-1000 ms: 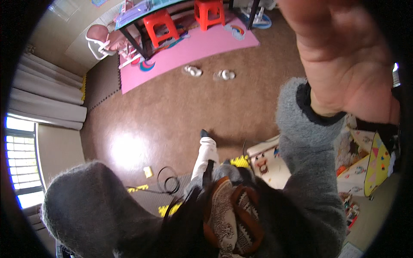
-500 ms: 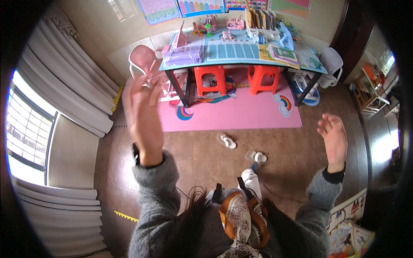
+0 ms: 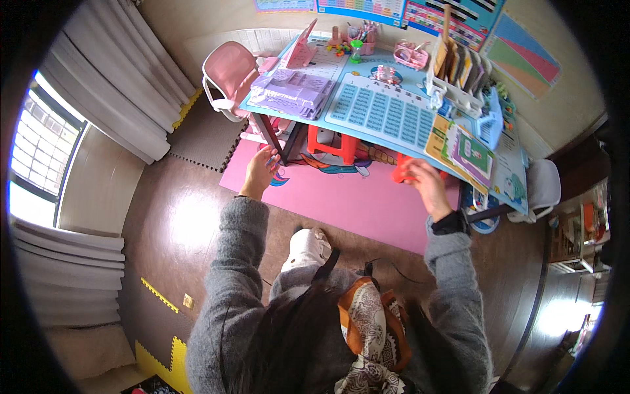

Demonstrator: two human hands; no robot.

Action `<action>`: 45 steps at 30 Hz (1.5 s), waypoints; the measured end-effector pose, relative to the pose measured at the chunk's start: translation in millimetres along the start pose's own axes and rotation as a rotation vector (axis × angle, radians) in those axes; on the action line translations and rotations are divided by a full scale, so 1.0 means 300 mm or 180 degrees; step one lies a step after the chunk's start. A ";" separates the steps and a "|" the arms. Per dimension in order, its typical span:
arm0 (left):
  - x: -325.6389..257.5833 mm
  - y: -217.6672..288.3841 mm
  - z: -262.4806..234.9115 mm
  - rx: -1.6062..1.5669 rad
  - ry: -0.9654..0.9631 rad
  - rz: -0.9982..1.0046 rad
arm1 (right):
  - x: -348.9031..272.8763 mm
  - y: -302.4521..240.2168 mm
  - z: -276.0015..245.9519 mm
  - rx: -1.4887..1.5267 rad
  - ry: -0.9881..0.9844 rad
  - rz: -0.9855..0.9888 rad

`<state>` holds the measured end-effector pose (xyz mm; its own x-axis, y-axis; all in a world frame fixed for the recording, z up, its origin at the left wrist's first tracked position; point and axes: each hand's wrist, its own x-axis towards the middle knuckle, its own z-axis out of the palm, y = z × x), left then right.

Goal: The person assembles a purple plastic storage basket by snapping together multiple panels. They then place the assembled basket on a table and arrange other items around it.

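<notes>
My left hand is in the air before the table's near left leg, fingers loosely bent and apart, with nothing seen in it. My right hand reaches out below the table's front edge, fingers apart and slightly curled. Its fingertips overlap a red plastic stool; whether they touch it, I cannot tell. Another red stool stands partly under the blue-topped table. On the tabletop lie a purple plastic package at the left and a stack of books at the right.
A pink chair stands at the table's left end, a white chair at its right. A pink mat lies beneath the table. Folders in a white rack stand at the back. Curtains hang at the left.
I have come closer to the table, and the view has turned. Both hands, formerly raised wide apart, are now lower and nearer each other. The loose shoes have left clear view.
</notes>
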<state>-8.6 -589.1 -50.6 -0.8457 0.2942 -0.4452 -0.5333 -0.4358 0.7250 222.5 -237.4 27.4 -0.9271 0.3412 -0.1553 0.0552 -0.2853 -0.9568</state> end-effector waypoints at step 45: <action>1.314 0.319 0.333 0.2384 -0.0219 0.0486 | 1.715 0.067 1.003 -0.2715 -0.2446 -0.2236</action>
<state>-391.1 -429.9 -104.1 -0.8927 0.3401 -0.2957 -0.2345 0.2096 0.9492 -364.8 -337.0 2.3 -0.8102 -0.4813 0.3346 -0.5629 0.4795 -0.6732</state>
